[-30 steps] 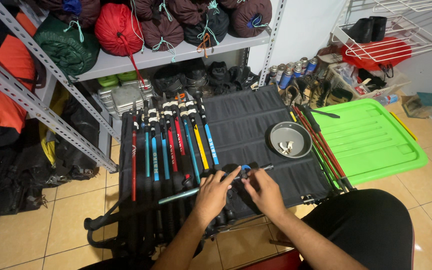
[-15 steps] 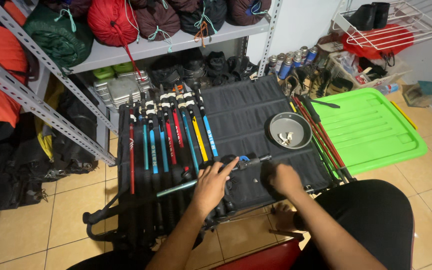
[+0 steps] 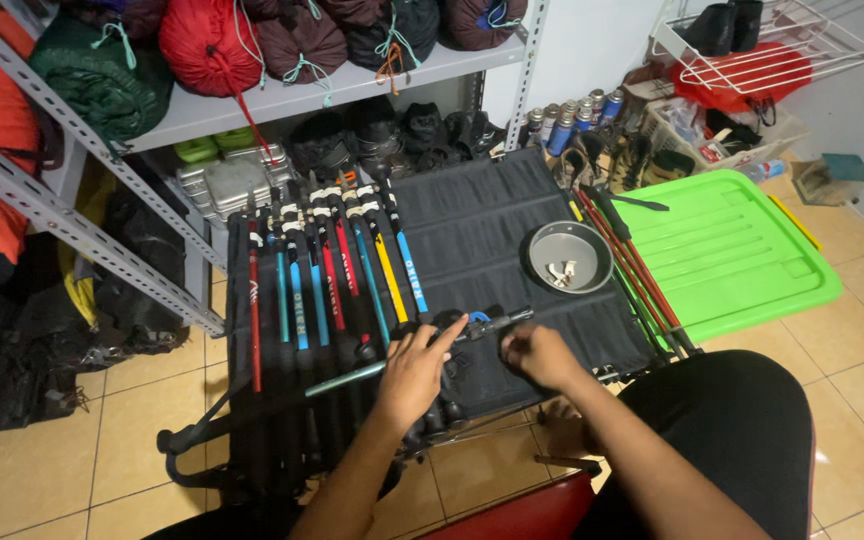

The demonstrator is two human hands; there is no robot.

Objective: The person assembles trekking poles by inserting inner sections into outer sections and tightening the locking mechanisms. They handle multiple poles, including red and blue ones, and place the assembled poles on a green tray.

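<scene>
**Across the black mat, a pole lies left to right**

Under my hands I see a trekking pole (image 3: 407,358) lying crosswise on the black mat (image 3: 512,230), its long axis running from lower left up to the right. My left hand (image 3: 414,372) rests on its middle, fingers curled over it. My right hand (image 3: 540,354) sits apart, just beside the dark tip end, fingers bunched; I cannot tell whether it grips anything.
</scene>
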